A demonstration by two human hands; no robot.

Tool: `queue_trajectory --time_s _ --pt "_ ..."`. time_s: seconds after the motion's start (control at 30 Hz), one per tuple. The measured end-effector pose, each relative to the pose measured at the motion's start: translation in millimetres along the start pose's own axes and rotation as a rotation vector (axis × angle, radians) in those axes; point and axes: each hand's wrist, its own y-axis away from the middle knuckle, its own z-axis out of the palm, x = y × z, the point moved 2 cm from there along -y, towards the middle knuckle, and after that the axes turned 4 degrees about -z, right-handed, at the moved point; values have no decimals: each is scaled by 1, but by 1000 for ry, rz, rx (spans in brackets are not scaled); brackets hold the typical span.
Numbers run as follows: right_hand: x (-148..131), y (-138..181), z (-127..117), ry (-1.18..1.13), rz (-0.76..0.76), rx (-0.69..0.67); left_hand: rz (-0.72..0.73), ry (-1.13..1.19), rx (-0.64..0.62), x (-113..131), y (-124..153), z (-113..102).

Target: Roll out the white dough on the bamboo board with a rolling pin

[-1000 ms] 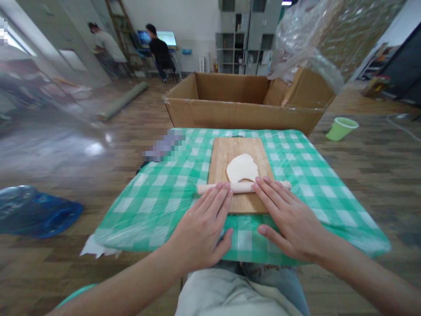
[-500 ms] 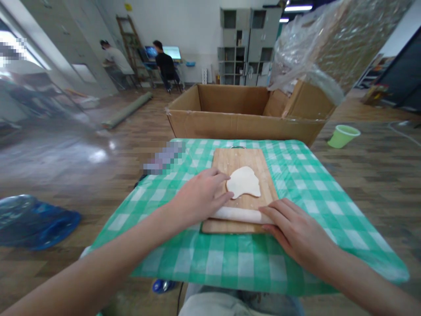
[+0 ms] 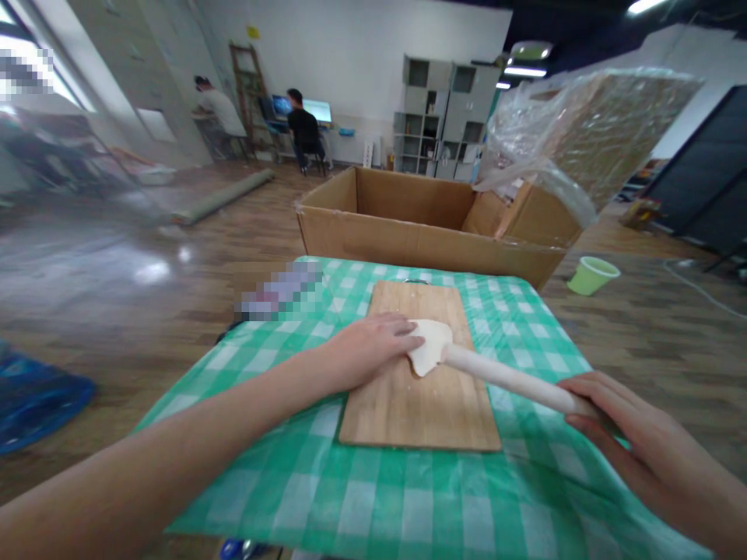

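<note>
Two hands on dough and rolling pin
Left hand (image 3: 367, 350) lies flat on the dough (image 3: 429, 348); right hand (image 3: 636, 439) grips the rolling pin (image 3: 507, 379), tip touching dough, above the cutting board (image 3: 420, 397).

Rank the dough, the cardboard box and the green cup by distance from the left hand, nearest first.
1. Dough: touching the left hand, on the board.
2. Cardboard box: behind the table.
3. Green cup: far right, on the floor.

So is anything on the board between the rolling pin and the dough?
Nothing visible: the pale wooden rolling pin, held by the right hand, already meets the flat white dough, which the left hand touches.
</note>
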Motion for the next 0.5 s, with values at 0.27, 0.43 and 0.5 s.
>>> queue_trajectory --time_s 0.27,0.43,0.5 --pt "-4 -76 25 -66 -43 -4 -280 19 176 -44 -5 -4" --pt "-15 -107 50 -39 -128 -116 -499 250 398 -42 13 -20" --pt "-19 -117 55 -34 -165 -135 -467 269 381 -33 13 -25"
